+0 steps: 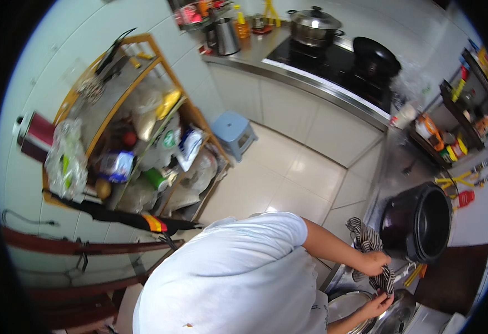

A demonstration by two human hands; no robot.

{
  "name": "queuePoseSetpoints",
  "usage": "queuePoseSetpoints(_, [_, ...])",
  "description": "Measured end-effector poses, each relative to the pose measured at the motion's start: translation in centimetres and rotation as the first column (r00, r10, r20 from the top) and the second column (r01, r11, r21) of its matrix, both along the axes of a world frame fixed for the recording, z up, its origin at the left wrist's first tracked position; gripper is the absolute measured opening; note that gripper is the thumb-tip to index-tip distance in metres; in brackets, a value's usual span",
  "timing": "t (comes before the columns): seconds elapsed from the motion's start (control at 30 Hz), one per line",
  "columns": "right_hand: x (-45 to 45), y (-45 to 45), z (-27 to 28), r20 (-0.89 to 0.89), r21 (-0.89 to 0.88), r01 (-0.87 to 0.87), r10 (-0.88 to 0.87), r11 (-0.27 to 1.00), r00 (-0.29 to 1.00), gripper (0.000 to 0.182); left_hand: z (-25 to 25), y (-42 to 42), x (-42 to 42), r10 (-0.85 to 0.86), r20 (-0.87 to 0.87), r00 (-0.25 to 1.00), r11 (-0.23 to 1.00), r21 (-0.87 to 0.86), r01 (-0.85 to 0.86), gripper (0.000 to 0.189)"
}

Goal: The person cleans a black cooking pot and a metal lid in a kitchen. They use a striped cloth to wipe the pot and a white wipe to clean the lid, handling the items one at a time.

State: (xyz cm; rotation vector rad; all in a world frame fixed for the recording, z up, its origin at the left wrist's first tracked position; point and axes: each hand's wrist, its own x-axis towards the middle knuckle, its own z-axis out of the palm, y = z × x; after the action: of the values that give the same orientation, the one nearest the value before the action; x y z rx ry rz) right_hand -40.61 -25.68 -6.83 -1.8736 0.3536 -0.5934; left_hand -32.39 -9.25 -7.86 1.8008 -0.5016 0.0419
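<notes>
A striped cloth (369,238) hangs bunched over the sink's edge at the lower right, twisted between both hands. My left hand (375,263) is closed around its middle. Lower down, my right hand (378,305) pinches the cloth's lower end with its fingers. Just below the hands are a round metal basin (350,304) and a shiny metal sink (398,311), partly hidden by the right forearm. A dark cooker pot (417,223), uncovered, stands on the counter right beside the cloth. A white T-shirt covers the torso and hides much of the lower middle.
A brown board (452,277) lies right of the sink. Condiment shelves (452,125) stand above the steel counter (398,171). Farther off are a lidded steel pot (315,27) and a black wok (375,56) on the hob. A blue stool (233,131) stands near a loaded wooden rack (143,83).
</notes>
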Motion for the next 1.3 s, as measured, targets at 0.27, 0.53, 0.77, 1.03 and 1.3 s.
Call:
queuePoseSetpoints(0.27, [0.7, 0.3, 0.6, 0.000, 0.075, -0.308, 0.309, 0.948, 0.951, 0.020, 1.6, 0.2, -2.3, -0.014, 0.152, 0.988, 0.990, -0.136, 0.034, 0.019])
queuePoseSetpoints(0.53, [-0.4, -2.0, 1.2, 0.079, 0.059, -0.016, 0.011, 0.998, 0.997, 0.029, 1.9, 0.4, -3.9, -0.011, 0.214, 0.977, 0.978, -0.200, 0.055, 0.029])
queuePoseSetpoints(0.77, [-1.5, -5.9, -0.6, 0.145, -0.024, 0.052, -0.048, 0.998, 0.988, 0.032, 2.3, -2.0, -3.7, 0.044, 0.201, 0.979, 0.993, -0.120, -0.020, 0.020])
queuePoseSetpoints(1.03, [-1.5, -1.0, 2.1, 0.230, -0.052, 0.162, -0.146, 0.985, 0.962, 0.030, 3.6, -0.4, -3.9, -0.226, 0.153, 0.962, 0.971, -0.043, 0.235, 0.025])
queuePoseSetpoints(1.3, [1.6, -1.4, 2.5, -0.154, -0.516, -0.130, 0.057, 0.846, 0.986, 0.035, 3.3, -0.6, -1.2, -0.299, 0.095, 0.950, 0.950, 0.121, 0.287, 0.050])
